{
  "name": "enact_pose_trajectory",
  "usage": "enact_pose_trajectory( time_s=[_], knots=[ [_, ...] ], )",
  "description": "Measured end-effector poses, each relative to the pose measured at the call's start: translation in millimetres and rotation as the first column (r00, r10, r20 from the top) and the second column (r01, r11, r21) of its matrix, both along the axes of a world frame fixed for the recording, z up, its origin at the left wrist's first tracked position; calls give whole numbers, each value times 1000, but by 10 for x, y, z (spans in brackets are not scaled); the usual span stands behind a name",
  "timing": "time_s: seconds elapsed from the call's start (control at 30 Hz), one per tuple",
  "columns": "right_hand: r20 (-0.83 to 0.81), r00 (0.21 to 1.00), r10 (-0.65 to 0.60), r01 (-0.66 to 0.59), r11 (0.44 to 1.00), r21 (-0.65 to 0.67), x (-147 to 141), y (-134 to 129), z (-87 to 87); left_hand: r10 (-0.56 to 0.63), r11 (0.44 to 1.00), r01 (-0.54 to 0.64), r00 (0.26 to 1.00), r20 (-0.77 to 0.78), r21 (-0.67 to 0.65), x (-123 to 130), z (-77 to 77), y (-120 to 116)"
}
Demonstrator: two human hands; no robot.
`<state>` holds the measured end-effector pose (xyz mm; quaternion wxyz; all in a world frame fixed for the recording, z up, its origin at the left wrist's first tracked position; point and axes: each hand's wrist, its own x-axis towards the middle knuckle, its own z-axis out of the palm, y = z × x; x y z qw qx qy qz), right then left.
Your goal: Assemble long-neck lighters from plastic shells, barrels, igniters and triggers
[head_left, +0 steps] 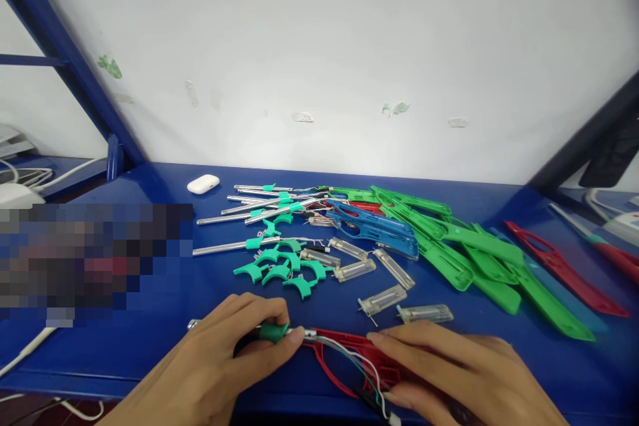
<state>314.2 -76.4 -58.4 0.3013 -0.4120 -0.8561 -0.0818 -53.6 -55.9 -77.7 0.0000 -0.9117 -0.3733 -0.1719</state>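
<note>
At the front edge of the blue table (164,266), my left hand (234,346) is closed around a metal lighter tube (310,334) with a green collar (273,331). White and green wires (372,366) run from the tube's right end over a red lighter handle shell (333,373). Fingers of my right hand (449,363) pinch this shell, whose right end is hidden under the palm. Beyond my hands lie loose green triggers (277,271), several clear fuel tanks (354,270) and more metal tubes (234,246) with green collars.
Green handle shells (449,259) are piled at the right, with a blue shell (374,223) beside them and a red shell (564,266) farther right. A white earbud case (203,184) sits at the back left. A white wall (324,66) rises behind. The left side is pixelated.
</note>
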Motion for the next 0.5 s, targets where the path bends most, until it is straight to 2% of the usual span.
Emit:
enact_pose_trajectory(
  time_s=[0.2, 0.27, 0.37, 0.5],
  knots=[
    [41, 998, 37, -40, 997, 60, -41, 49, 215, 12, 996, 3, 988, 154, -92, 73, 99, 22],
    [30, 999, 18, -19, 999, 50, -32, 41, 179, -2, 992, 25, 983, 182, -125, 77, 159, 22],
    [-8, 999, -31, 31, 999, 13, -8, 3, 27, -33, 981, 69, 981, 193, -180, 88, 230, 28],
    [-20, 999, -28, 28, 999, -31, -1, -40, -107, -60, 994, 77, 977, 203, -74, 135, 231, 47]
  ],
)
